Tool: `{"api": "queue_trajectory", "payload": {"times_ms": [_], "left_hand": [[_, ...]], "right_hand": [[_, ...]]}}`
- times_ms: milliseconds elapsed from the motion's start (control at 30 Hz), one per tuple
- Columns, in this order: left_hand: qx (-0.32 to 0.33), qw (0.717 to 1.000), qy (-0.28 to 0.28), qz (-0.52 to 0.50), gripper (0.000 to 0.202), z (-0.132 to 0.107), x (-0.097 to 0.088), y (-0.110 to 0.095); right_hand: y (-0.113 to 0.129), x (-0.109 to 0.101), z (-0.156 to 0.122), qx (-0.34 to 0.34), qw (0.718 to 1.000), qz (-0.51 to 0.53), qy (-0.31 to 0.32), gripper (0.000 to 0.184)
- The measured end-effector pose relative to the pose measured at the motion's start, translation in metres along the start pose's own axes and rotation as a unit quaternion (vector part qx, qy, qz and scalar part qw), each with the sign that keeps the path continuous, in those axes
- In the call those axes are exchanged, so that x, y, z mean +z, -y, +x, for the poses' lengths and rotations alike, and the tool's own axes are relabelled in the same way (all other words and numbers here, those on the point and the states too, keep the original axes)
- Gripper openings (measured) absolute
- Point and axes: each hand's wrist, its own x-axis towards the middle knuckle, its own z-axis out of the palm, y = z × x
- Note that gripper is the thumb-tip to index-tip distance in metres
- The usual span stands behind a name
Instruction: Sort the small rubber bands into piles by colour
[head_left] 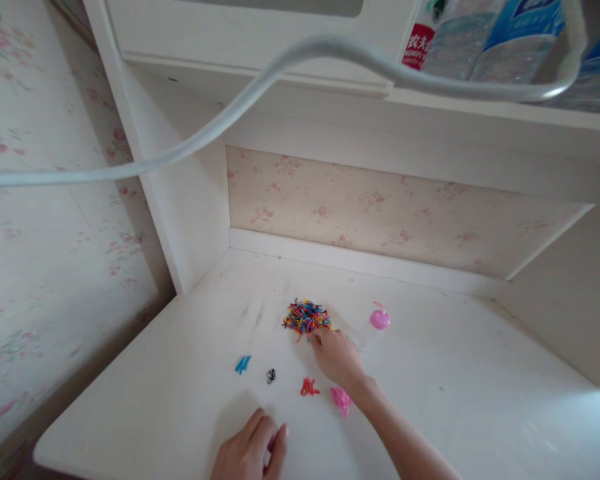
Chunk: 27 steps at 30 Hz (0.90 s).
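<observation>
Fingertips at the Edge of a Bright Pile

On the white desk (150, 393), a mixed pile (304, 315) of tiny coloured strips, perhaps elastic bands, lies about the middle. The right hand (337, 355) reaches in from the near right, its fingertips down at the pile's near right edge. From where I stand, I cannot tell whether they are pinched on a strip or only touching.

Nearer than the pile lie four small one-colour clusters, set apart from left to right: blue (243, 364), black (271, 376), red (309, 387) and pink (341, 401). The left hand (253, 445) rests at the near side with its fingers loosely curled; I see nothing in it, though the palm is hidden. Beyond the right hand, to the far right, sits a round pink piece (380, 319).

Picking here calls for a light pinch, I'd judge, taking from the loose rim rather than digging into the tangle, where one strip could drag others along. I would hold the right forearm (384, 417) well up, too: the pink cluster lies just beside it and could easily be brushed out of place.
</observation>
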Motion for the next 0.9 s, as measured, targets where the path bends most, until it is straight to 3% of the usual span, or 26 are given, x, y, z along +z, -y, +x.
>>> {"api": "queue_trajectory", "payload": {"times_ms": [200, 500, 733, 900], "left_hand": [[-0.002, 1.0, 0.014, 0.005, 0.028, 0.002, -0.005, -0.003], [-0.015, 0.999, 0.03, 0.014, 0.028, 0.005, -0.013, -0.013], [-0.018, 0.997, 0.056, 0.054, 0.026, 0.005, -0.01, -0.012], [-0.068, 0.984, 0.141, 0.083, 0.02, 0.02, -0.008, -0.024]], "right_hand": [[-0.007, -0.005, -0.03, -0.019, 1.0, -0.001, -0.023, 0.038], [0.007, 0.018, -0.08, -0.079, 0.996, -0.023, -0.028, 0.036], [0.001, 0.004, -0.099, -0.013, 1.0, -0.02, 0.015, 0.027], [0.007, 0.013, -0.116, 0.035, 0.994, -0.045, 0.09, 0.034]]}}
